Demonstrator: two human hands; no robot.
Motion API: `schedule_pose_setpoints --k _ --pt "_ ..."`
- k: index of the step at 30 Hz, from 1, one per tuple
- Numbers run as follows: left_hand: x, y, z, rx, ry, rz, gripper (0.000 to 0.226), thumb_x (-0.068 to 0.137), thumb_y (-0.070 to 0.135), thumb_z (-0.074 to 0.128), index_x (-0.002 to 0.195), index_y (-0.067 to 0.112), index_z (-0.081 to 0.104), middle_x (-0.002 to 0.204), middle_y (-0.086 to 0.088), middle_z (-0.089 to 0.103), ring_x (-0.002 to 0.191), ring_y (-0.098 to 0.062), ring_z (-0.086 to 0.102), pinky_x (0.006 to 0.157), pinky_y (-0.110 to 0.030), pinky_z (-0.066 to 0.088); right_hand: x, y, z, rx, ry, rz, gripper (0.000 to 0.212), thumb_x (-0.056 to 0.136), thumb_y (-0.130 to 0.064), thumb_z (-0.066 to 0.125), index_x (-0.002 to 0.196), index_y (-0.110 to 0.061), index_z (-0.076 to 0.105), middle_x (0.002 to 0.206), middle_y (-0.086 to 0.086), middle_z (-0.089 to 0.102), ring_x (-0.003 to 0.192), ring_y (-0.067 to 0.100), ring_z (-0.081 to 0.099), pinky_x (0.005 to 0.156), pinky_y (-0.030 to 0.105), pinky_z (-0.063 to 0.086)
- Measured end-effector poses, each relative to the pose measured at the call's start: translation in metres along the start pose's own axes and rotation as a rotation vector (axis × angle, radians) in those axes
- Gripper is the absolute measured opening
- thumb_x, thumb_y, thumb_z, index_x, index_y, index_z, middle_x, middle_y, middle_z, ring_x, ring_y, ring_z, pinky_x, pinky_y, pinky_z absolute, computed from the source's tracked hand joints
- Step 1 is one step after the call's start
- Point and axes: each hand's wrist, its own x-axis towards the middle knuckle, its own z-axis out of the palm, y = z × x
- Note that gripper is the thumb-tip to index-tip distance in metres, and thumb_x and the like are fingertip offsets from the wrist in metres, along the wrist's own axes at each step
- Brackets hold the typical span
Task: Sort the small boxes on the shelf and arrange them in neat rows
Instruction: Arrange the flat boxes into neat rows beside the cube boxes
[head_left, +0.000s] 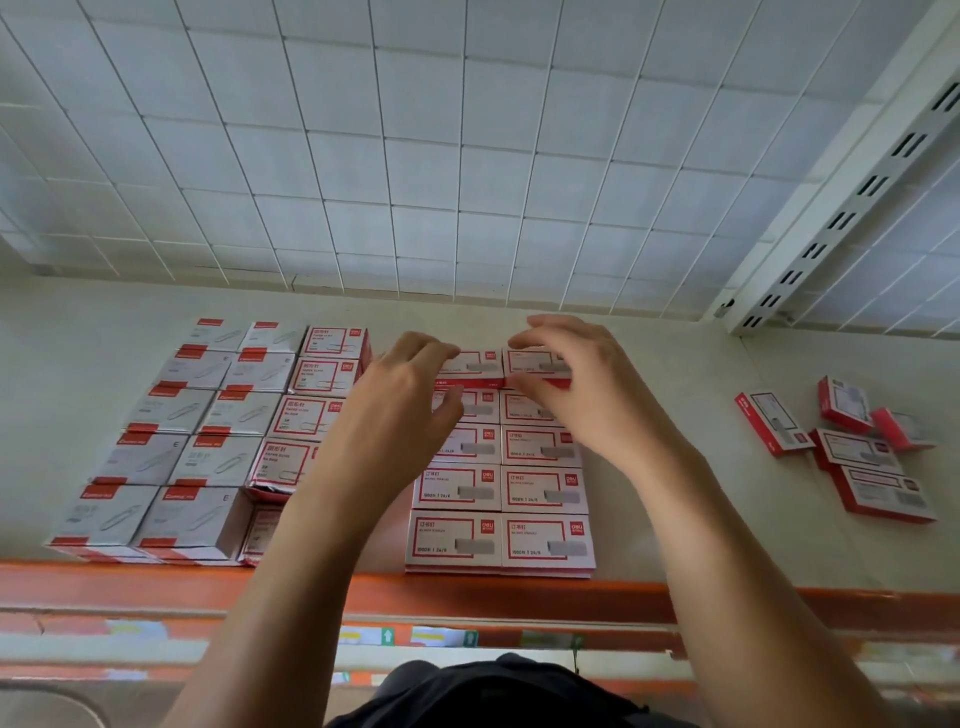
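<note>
shelf (675, 415): pale surface; orange front lip (467, 592) nearest the person.
staple-box block (457, 540): red-and-white boxes in two columns side by side at mid-shelf, running near to far, edges touching.
left hand (410, 384): over the far end of the left column. Fingers are curled over the far-left box (475, 364) with the thumb at its near edge, pinching it.
right hand (576, 384): just beside the left hand, over the right column. Fingertips are at the far edge of the far-right box (535, 364) with the thumb at its near edge, pinching it.
held pair: the two boxes touch each other; their red near faces show.
paper-clip boxes (208, 457): left, three tidy columns.
loose boxes (857, 457): right, a jumbled heap well apart from both hands.
</note>
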Motion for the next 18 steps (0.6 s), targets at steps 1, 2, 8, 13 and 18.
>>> schedule_pose_setpoints --k 1,2,8,13,18 --pt "0.001 0.001 0.002 0.006 -0.011 -0.01 0.042 0.094 0.026 0.058 0.134 0.013 0.054 0.135 -0.004 0.051 0.117 -0.024 0.054 0.091 -0.026 0.044 -0.004 0.003 -0.003 -0.007 0.003 0.033 0.037 0.09 -0.031 0.068 0.125 -0.024 0.063 0.141 -0.004 0.053 0.131 0.017 0.044 0.104 0.022 0.028" --pt "0.003 0.002 0.003 0.013 -0.024 -0.022 0.043 0.095 0.027 0.057 0.136 0.016 0.052 0.139 -0.004 0.049 0.12 -0.025 0.053 0.093 -0.03 0.046 -0.008 0.007 -0.006 -0.003 0.0 0.062 0.037 0.091 -0.028 0.067 0.127 -0.022 0.063 0.14 -0.003 0.053 0.129 0.016 0.046 0.101 0.015 0.027" --pt "0.012 0.008 0.012 0.027 -0.084 -0.079 0.038 0.099 0.019 0.051 0.137 0.023 0.053 0.145 -0.003 0.042 0.116 -0.028 0.057 0.074 -0.019 0.044 -0.016 0.014 -0.004 0.148 -0.004 0.144 0.033 0.093 -0.019 0.065 0.126 -0.021 0.063 0.124 -0.007 0.065 0.111 0.009 0.059 0.092 0.014 0.046" --pt "0.017 0.0 0.014 0.018 -0.089 -0.052 0.037 0.096 0.013 0.056 0.131 0.022 0.059 0.136 -0.003 0.05 0.103 -0.025 0.062 0.065 -0.018 0.052 -0.017 0.016 -0.002 0.203 -0.003 0.162 0.03 0.094 -0.02 0.064 0.124 -0.02 0.064 0.123 -0.008 0.065 0.112 0.01 0.06 0.089 0.015 0.049" --pt "0.019 -0.002 0.013 0.016 -0.108 -0.017 0.035 0.096 0.011 0.054 0.129 0.021 0.06 0.134 -0.001 0.051 0.099 -0.024 0.062 0.063 -0.02 0.053 -0.017 0.019 -0.004 0.229 -0.041 0.176 0.028 0.094 -0.022 0.063 0.122 -0.026 0.062 0.121 -0.011 0.064 0.109 0.006 0.059 0.081 0.011 0.049"
